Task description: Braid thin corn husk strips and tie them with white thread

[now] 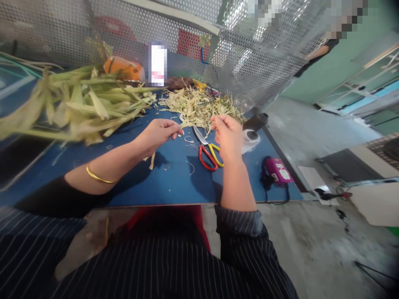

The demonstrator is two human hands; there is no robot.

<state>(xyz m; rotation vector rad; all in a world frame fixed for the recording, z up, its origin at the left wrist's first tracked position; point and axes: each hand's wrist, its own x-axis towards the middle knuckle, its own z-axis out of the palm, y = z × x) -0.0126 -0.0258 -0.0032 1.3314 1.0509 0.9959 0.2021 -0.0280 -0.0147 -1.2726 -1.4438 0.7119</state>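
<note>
My left hand (160,135) is closed in a pinch over the blue table, with a pale strip of corn husk (186,123) showing at its fingertips. Another strip (152,161) dangles or lies below the wrist; I cannot tell which. Fingers pinched together, my right hand (229,135) is raised beside the heap of shredded husk (199,106); what it grips, if anything, is too small to make out. Between the hands lie scissors (208,157) with one red and one yellow handle, partly behind the right hand. Bits of thread (190,167) are scattered near them.
Long corn husks (90,99) are piled at the left. Behind them sit an orange object (124,69) and a bright phone-like screen (158,62). A dark roll (256,120), a white spool (250,139) and a magenta device (278,170) with cables stand right. Perforated metal mesh (249,54) rises behind.
</note>
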